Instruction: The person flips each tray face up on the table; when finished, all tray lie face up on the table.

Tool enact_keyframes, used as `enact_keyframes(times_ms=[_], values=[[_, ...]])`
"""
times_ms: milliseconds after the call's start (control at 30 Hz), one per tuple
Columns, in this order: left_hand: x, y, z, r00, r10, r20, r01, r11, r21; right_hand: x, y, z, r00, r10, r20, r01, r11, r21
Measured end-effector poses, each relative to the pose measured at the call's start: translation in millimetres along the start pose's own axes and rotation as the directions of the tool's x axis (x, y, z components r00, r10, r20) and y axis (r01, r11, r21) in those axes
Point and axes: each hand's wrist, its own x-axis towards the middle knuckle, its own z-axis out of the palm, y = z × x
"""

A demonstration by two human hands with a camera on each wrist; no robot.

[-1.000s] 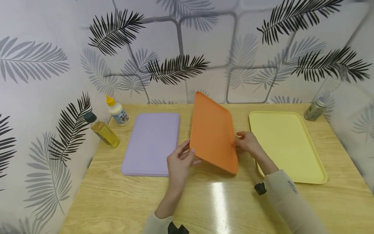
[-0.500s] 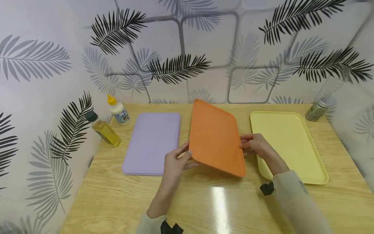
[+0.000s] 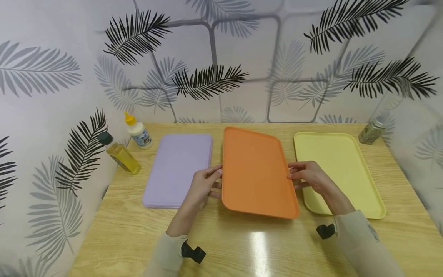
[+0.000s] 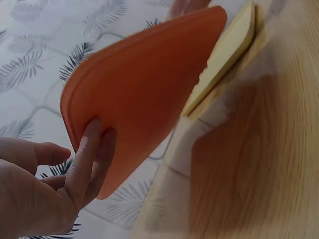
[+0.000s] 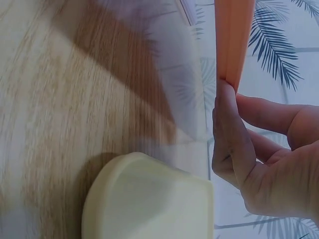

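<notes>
An orange tray (image 3: 257, 173) is held above the table between both hands, its inner face toward the head camera and slightly tilted. My left hand (image 3: 202, 186) holds its left edge; in the left wrist view the fingers (image 4: 84, 162) lie against the underside and the thumb is by the rim. On the opposite edge, my right hand (image 3: 313, 177) pinches the rim between thumb and fingers, as the right wrist view shows. A lilac tray (image 3: 180, 169) lies to the left, apparently face down or stacked. To the right is a yellow tray (image 3: 339, 173), partly behind the right hand.
A bottle of yellow liquid (image 3: 124, 157) and a white bottle with a yellow nozzle (image 3: 140, 132) stand at the table's left edge. A small jar (image 3: 372, 130) stands at the back right. The patterned wall (image 3: 242, 50) rises behind the wooden table (image 3: 138, 238).
The orange tray has turned from steeply tilted to flatter and come lower and nearer. My right hand has shifted right and slightly down along with its edge; the left hand moved slightly left.
</notes>
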Motion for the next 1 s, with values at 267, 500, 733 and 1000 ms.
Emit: enact_keyframes(times_ms=[267,500,733,1000], values=[[13.4,-5.7,-10.1,0.998,-0.065,0.027,0.062,0.995,0.082,-10,0,-0.1,0.999,-0.029,-0.02,0.029,0.999,-0.014],[23.7,-14.2,-9.4,0.995,-0.101,-0.005,0.1,0.982,0.161,-15,0,2.7,0.998,-0.035,-0.046,0.035,0.999,-0.001],[34.6,-17.2,-4.6,0.996,-0.083,-0.035,0.089,0.961,0.263,-16,-1,3.6,0.995,-0.051,-0.085,0.049,0.999,-0.021],[55.3,-20.2,-0.6,0.996,-0.066,-0.057,0.083,0.912,0.403,-8,-3,4.7,0.992,-0.059,-0.11,0.053,0.997,-0.059]])
